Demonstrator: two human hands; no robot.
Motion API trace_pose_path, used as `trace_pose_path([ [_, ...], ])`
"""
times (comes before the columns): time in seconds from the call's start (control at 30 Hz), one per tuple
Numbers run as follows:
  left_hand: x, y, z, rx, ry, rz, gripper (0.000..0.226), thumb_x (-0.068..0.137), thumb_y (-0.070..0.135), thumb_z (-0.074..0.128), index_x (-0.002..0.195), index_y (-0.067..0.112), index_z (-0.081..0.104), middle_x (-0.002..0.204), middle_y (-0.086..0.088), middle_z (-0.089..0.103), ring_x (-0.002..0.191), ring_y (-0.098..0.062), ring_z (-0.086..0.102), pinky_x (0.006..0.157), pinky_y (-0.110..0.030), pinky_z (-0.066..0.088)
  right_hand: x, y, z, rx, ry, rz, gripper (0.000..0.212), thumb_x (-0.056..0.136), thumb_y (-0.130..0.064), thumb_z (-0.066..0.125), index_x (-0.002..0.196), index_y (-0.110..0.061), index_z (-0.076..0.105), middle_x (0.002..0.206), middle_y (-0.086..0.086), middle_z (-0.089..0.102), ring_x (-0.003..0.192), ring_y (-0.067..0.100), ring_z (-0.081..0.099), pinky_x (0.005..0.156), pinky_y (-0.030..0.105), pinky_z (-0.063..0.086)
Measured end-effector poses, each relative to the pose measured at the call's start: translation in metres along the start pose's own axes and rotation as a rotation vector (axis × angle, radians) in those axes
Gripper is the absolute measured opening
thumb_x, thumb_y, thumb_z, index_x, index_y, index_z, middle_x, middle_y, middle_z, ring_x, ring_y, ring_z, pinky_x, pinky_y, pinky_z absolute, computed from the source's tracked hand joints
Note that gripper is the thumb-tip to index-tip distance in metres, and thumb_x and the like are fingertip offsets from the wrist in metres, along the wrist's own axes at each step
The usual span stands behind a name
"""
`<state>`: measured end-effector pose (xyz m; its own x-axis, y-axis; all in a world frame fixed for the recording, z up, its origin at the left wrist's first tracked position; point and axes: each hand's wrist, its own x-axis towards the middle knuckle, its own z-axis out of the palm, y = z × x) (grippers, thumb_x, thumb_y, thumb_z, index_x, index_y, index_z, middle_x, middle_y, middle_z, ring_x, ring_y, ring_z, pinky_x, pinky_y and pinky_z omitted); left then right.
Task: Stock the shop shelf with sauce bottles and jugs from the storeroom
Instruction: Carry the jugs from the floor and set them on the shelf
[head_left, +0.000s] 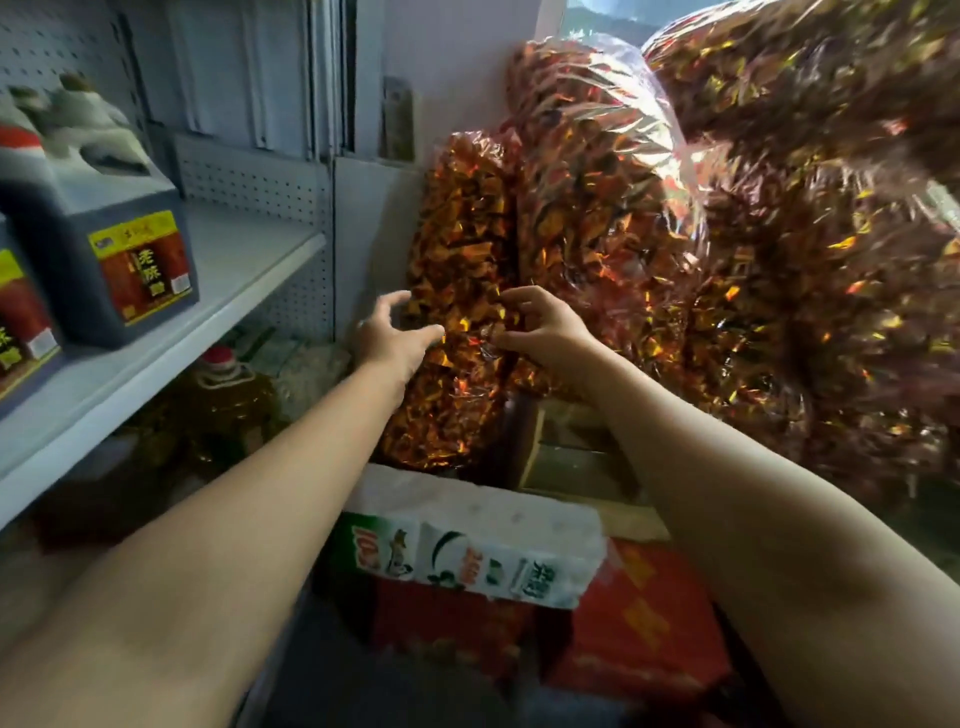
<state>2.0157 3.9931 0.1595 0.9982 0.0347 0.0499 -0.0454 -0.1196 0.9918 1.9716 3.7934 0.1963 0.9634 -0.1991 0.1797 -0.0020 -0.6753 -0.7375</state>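
Left hand (389, 335) fingers spread and loose, holding nothing, against left edge of a clear bag (457, 312) of red-gold wrapped sweets. Right hand (540, 332) fingers curled, pinching the bag's film near its middle. Bag upright at 12 o'clock from hands, bigger bags (779, 234) at 2 o'clock. Dark sauce jug (111, 244) on grey shelf (171, 343) at 10 o'clock, well apart. Oil jug (223, 400) under shelf at 8 o'clock. Boxes (478, 545) at 6 o'clock.
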Motion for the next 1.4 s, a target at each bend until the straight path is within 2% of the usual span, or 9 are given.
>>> trace_pose_path([
  [0.13,-0.063,0.002,0.056,0.007,-0.090,0.008,0.062,0.077,0.025,0.083,0.132,0.033,0.055,0.140,-0.008,0.049,0.126,-0.023,0.051,0.102,-0.033,0.045,-0.067,0.042,-0.058,0.006,0.035,0.059,0.065,0.075,-0.026,0.089,0.133,-0.031,0.059,0.131,-0.002,0.061,0.111,0.014,0.062,0.088,0.028,0.057],
  [0.27,-0.140,0.014,0.139,0.008,-0.166,0.057,0.063,0.076,0.024,0.084,0.132,0.030,0.057,0.135,-0.009,0.052,0.118,-0.022,0.054,0.087,-0.024,0.049,-0.143,0.095,-0.135,-0.050,0.139,0.125,0.060,0.073,-0.028,0.091,0.125,-0.036,0.062,0.128,-0.003,0.064,0.115,0.016,0.062,0.099,0.037,0.054],
  [0.4,-0.238,0.019,0.234,-0.002,-0.282,0.053,0.063,0.074,0.025,0.085,0.130,0.033,0.057,0.135,-0.008,0.048,0.121,-0.023,0.051,0.105,-0.037,0.047,-0.236,0.156,-0.228,-0.194,0.173,0.208,0.060,0.076,-0.030,0.087,0.130,-0.031,0.061,0.118,-0.003,0.064,0.109,0.015,0.062,0.093,0.030,0.053],
  [0.5,-0.310,0.017,0.302,0.006,-0.367,0.031,0.064,0.073,0.025,0.086,0.130,0.033,0.057,0.133,-0.009,0.048,0.117,-0.023,0.053,0.103,-0.032,0.046,-0.305,0.204,-0.293,-0.294,0.188,0.295,0.063,0.075,-0.033,0.087,0.131,-0.032,0.060,0.118,0.002,0.068,0.105,0.017,0.065,0.094,0.030,0.053],
  [0.67,-0.409,0.008,0.394,0.072,-0.498,-0.005,0.064,0.074,0.027,0.086,0.131,0.034,0.056,0.133,-0.006,0.049,0.121,-0.021,0.051,0.103,-0.033,0.045,-0.408,0.274,-0.367,-0.351,0.216,0.429,0.063,0.078,-0.033,0.085,0.135,-0.030,0.058,0.134,0.006,0.062,0.125,0.023,0.057,0.106,0.035,0.046],
  [0.9,-0.500,-0.035,0.463,0.193,-0.636,-0.089,0.065,0.074,0.025,0.085,0.132,0.037,0.056,0.135,-0.006,0.050,0.122,-0.021,0.051,0.104,-0.034,0.045,-0.497,0.365,-0.388,-0.265,0.238,0.607,0.063,0.080,-0.032,0.084,0.137,-0.029,0.056,0.135,0.004,0.059,0.108,0.020,0.060,0.088,0.025,0.042],
  [1.03,-0.512,-0.064,0.493,0.226,-0.720,-0.123,0.063,0.077,0.022,0.083,0.131,0.039,0.055,0.134,-0.002,0.049,0.114,-0.013,0.048,0.093,-0.026,0.042,-0.529,0.413,-0.373,-0.200,0.235,0.734,0.068,0.078,-0.032,0.085,0.139,-0.028,0.055,0.140,0.006,0.058,0.130,0.025,0.053,0.099,0.029,0.042],
  [1.23,-0.528,-0.120,0.541,0.329,-0.843,-0.224,0.065,0.074,0.026,0.085,0.131,0.041,0.055,0.139,-0.005,0.049,0.122,-0.027,0.054,0.101,-0.044,0.050,-0.558,0.472,-0.361,-0.178,0.212,0.937,0.072,0.082,-0.036,0.082,0.146,-0.030,0.048,0.146,0.012,0.050,0.133,0.029,0.051,0.102,0.037,0.046],
  [1.4,-0.549,-0.178,0.570,0.420,-0.929,-0.293,0.064,0.079,0.026,0.083,0.135,0.036,0.053,0.137,-0.004,0.049,0.120,-0.025,0.053,0.097,-0.036,0.047,-0.584,0.532,-0.336,-0.109,0.204,1.055,0.068,0.085,-0.036,0.080,0.145,-0.028,0.049,0.145,0.010,0.051,0.136,0.026,0.049,0.103,0.034,0.042],
])
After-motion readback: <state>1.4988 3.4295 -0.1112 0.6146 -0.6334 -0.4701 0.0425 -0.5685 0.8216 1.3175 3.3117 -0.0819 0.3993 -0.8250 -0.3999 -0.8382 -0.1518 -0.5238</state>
